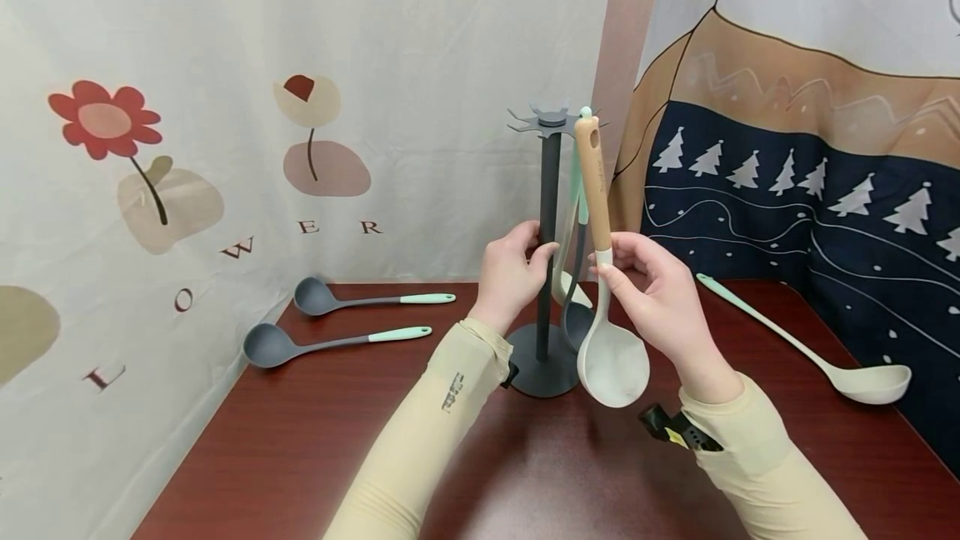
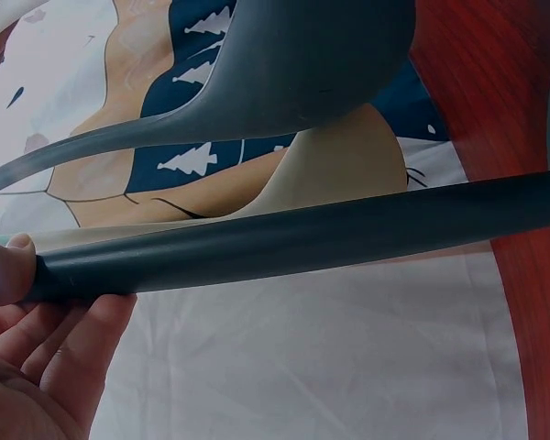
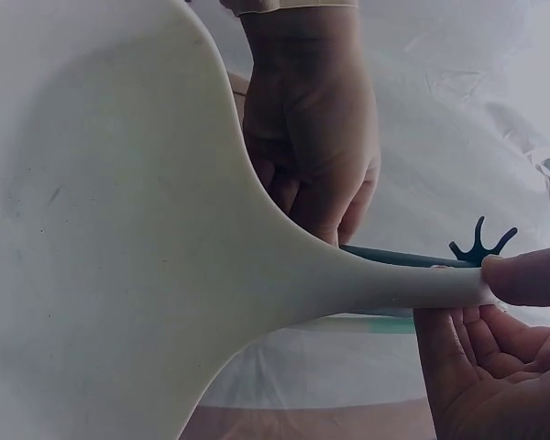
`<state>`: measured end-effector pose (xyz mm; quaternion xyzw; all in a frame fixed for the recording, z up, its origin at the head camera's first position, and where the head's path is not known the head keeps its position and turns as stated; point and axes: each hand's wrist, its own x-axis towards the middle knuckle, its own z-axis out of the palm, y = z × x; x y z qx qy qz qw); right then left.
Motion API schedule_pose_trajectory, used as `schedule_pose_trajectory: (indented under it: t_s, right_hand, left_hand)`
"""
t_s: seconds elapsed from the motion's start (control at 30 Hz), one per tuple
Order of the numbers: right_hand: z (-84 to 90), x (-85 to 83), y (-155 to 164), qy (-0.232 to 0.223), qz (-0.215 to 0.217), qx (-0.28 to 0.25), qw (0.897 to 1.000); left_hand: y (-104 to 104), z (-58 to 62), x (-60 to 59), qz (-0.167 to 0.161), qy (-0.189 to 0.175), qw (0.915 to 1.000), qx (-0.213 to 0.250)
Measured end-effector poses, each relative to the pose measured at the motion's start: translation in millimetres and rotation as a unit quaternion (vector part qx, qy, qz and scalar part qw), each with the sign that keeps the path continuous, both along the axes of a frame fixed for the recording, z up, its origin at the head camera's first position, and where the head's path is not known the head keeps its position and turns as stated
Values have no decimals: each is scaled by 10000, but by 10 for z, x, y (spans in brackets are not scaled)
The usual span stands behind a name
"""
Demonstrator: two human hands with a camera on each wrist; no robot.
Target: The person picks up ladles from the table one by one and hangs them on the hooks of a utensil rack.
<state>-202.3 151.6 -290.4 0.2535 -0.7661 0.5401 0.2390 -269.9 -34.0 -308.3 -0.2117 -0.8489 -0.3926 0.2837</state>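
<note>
The right hand [image 1: 660,298] pinched the cream wooden-handled silicone spoon [image 1: 609,340] at its neck; the left hand [image 1: 510,277] gripped the dark grey stand's pole [image 1: 548,223]. Above the pinch, the handle's hole needed steady aligning with a hook.

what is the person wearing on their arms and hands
Both hands are bare: left hand, right hand. Each arm wears a snug pale beige sleeve to the wrist; the left has a small dark printed marking. Black wrist straps show.

The backdrop cloth [image 1: 225,190] bears the scattered letters "L O W E R".
</note>
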Motion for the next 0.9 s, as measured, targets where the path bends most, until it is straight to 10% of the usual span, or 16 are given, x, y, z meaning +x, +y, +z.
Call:
schedule_pose_trajectory:
  t_s: [0.9]
  right_hand:
    - [17,26,-89,-267,-149,248,9992]
  left_hand:
    - [7,5,8,67,-216,9997,-2]
